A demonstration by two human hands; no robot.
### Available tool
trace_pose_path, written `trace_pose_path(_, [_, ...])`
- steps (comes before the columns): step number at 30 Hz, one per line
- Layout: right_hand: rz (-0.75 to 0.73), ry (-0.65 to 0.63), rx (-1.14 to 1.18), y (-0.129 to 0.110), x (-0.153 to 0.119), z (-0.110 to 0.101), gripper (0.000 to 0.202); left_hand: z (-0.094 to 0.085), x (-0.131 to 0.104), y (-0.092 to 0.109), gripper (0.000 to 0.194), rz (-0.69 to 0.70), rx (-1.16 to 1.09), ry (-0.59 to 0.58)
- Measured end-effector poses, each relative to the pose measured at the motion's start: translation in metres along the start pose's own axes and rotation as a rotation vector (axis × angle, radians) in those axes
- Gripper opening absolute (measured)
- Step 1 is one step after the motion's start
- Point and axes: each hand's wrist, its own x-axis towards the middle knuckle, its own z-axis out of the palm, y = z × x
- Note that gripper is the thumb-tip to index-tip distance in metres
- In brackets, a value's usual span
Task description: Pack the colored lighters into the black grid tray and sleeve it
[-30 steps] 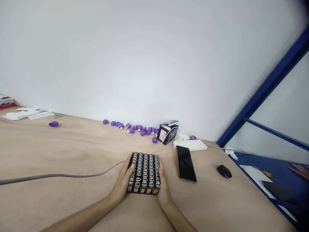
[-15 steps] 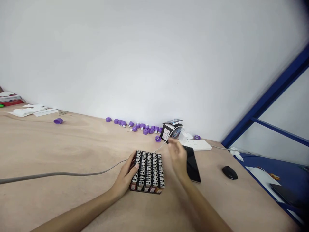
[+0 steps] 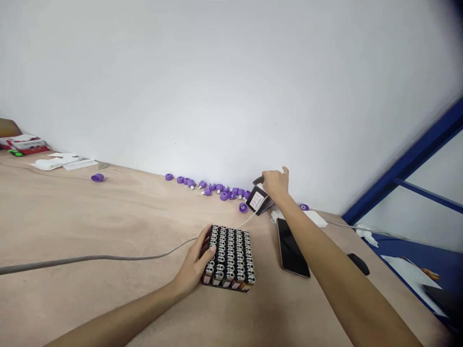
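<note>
My left hand (image 3: pixel 197 262) is wrapped round the left side of a tray of lighters (image 3: pixel 231 258), thumb over the near edge of the top. The lighters stand upright in tight rows, metal heads up. My right hand (image 3: pixel 277 184) reaches far across the table, fingers closed on the top of a small black box (image 3: pixel 258 201) with a white label. The box is tilted, and the hand hides part of it. A thin white cable (image 3: pixel 247 221) runs in front of the box toward the tray.
Purple caps (image 3: pixel 219 188) lie in a row along the wall. A dark-screened phone (image 3: pixel 292 253) and a black mouse (image 3: pixel 359 264) lie to the right, near a white power strip (image 3: pixel 316 219). A grey cable (image 3: pixel 108 258) crosses the left side. White papers (image 3: pixel 58 162) lie at far left.
My right hand has moved forward from beside the tray to the black box and closed on it; the box now tilts. My left hand stays on the tray. The view has shifted slightly.
</note>
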Motion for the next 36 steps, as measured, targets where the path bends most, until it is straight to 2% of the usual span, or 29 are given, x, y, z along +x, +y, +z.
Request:
trace_pose_path(4, [-0.042, 0.214, -0.035, 0.01, 0.012, -0.033, 0.032, -0.001, 0.0, 0.0, 0.065, 0.005, 0.025, 0.0])
trace_pose_path(8, [-0.036, 0.439, -0.005, 0.023, -0.001, -0.081, 0.029, 0.0, -0.001, -0.001, 0.066, 0.006, 0.024, 0.011])
trace_pose_path(9, [-0.047, 0.501, 0.014, 0.025, -0.01, -0.093, 0.027, 0.001, -0.001, -0.002, 0.065, 0.004, 0.02, 0.012])
trace_pose_path(12, [-0.087, 0.793, 0.145, 0.027, -0.048, -0.128, 0.021, 0.001, -0.002, 0.003, 0.062, -0.008, 0.047, 0.031])
trace_pose_path(14, [-0.152, 0.837, 0.169, 0.024, -0.08, -0.149, 0.02, 0.0, -0.003, 0.013, 0.058, 0.017, 0.131, 0.096])
trace_pose_path(16, [-0.183, 0.826, 0.159, 0.018, -0.114, -0.165, 0.018, -0.004, -0.007, 0.029, 0.062, 0.141, 0.24, 0.193])
trace_pose_path(18, [-0.206, 0.891, 0.157, 0.011, -0.146, -0.175, 0.012, -0.007, -0.016, 0.046, 0.083, 0.367, 0.306, 0.261])
trace_pose_path(20, [-0.215, 0.763, 0.188, 0.005, -0.174, -0.18, 0.014, -0.006, -0.033, 0.059, 0.117, 0.536, 0.335, 0.218])
trace_pose_path(21, [-0.225, 0.704, 0.2, 0.003, -0.187, -0.182, 0.016, -0.004, -0.044, 0.063, 0.127, 0.557, 0.354, 0.132])
trace_pose_path(22, [-0.25, 0.635, 0.212, 0.0, -0.199, -0.182, 0.019, 0.0, -0.056, 0.065, 0.125, 0.524, 0.386, 0.01])
trace_pose_path(23, [-0.287, 0.578, 0.23, -0.003, -0.209, -0.182, 0.021, 0.005, -0.069, 0.065, 0.109, 0.487, 0.399, -0.095])
trace_pose_path(24, [-0.318, 0.526, 0.254, -0.005, -0.218, -0.183, 0.021, 0.011, -0.081, 0.064, 0.09, 0.45, 0.389, -0.145])
trace_pose_path(25, [-0.347, 0.48, 0.281, -0.008, -0.225, -0.183, 0.021, 0.018, -0.092, 0.063, 0.08, 0.425, 0.373, -0.173])
trace_pose_path(27, [-0.388, 0.415, 0.337, -0.013, -0.235, -0.185, 0.02, 0.029, -0.106, 0.063, 0.069, 0.471, 0.386, -0.173])
trace_pose_path(29, [-0.424, 0.356, 0.407, -0.018, -0.24, -0.187, 0.021, 0.036, -0.107, 0.068, 0.08, 0.59, 0.472, -0.145])
trace_pose_path(31, [-0.441, 0.295, 0.483, -0.021, -0.241, -0.19, 0.024, 0.035, -0.099, 0.079, 0.109, 0.681, 0.57, -0.176])
trace_pose_path(33, [-0.431, 0.246, 0.547, -0.023, -0.24, -0.192, 0.028, 0.03, -0.087, 0.091, 0.126, 0.689, 0.587, -0.263])
trace_pose_path(36, [-0.458, 0.158, 0.603, -0.023, -0.238, -0.192, 0.033, 0.021, -0.074, 0.099, 0.133, 0.61, 0.533, -0.412])
